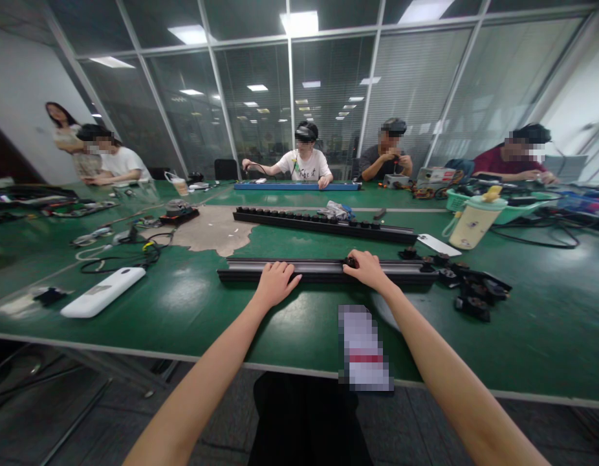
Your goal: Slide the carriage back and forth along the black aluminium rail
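Note:
A long black rail (319,269) with a grey channel lies crosswise on the green table in front of me. My left hand (276,283) rests over its left part, fingers bent across the top and thumb along the near side. Farther right, my right hand (368,268) pinches a small black socket-like module (350,262) at the channel; whether the module is seated in it I cannot tell. Several loose black modules (477,288) are piled by the rail's right end. Behind lies a second black rail (323,225), with a row of black modules along much of its length.
A white power bank-like device (104,292) and cables (129,252) lie to the left. Near the front edge is a blurred-out phone-shaped object (365,346). A yellow cup (477,222), white card (439,244) and green basket (527,207) are right. Several people work across the table.

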Available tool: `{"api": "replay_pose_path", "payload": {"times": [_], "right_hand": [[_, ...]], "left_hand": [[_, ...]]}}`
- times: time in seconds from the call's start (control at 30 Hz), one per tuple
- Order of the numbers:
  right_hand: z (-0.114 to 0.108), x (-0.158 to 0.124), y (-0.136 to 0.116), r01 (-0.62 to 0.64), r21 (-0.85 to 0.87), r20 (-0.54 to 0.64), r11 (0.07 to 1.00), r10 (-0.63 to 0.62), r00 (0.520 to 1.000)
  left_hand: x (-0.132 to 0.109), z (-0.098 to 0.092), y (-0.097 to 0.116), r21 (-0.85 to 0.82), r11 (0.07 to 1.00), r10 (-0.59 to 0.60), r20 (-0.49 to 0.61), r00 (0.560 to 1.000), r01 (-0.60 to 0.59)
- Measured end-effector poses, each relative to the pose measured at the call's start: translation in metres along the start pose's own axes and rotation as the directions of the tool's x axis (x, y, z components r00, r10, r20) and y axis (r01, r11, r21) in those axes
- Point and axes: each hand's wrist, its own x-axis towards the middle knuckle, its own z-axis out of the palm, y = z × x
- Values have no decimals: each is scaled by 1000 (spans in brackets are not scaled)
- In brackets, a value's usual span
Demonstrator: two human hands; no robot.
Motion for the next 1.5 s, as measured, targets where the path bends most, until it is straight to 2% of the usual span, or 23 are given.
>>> {"api": "replay_pose_path", "payload": {"times": [0.33, 0.53, 0.63, 0.93, 1.23, 1.5], "right_hand": [[-1, 0, 2, -1, 28, -12, 1000, 1, 1000], [-12, -1, 11, -5, 231, 42, 973, -5, 999], [-14, -2, 14, -13, 277, 47, 961, 0, 999], [-3, -7, 6, -7, 132, -53, 991, 14, 998], [-5, -8, -3, -33, 91, -53, 995, 38, 998], [-3, -6, -1, -38, 76, -53, 996, 42, 998]], "left_hand": [[0, -1, 1, -4, 1000, -3, 2, 1000, 3], [0, 0, 0, -5, 1000, -2, -2, 1000, 2], [0, -1, 0, -4, 1000, 0, -2, 1000, 0], [0, 0, -1, 4, 1000, -1, -1, 1000, 1], [0, 1, -1, 5, 1000, 2, -3, 1000, -2], [0, 0, 0, 1, 1000, 0, 1, 1000, 0]]}}
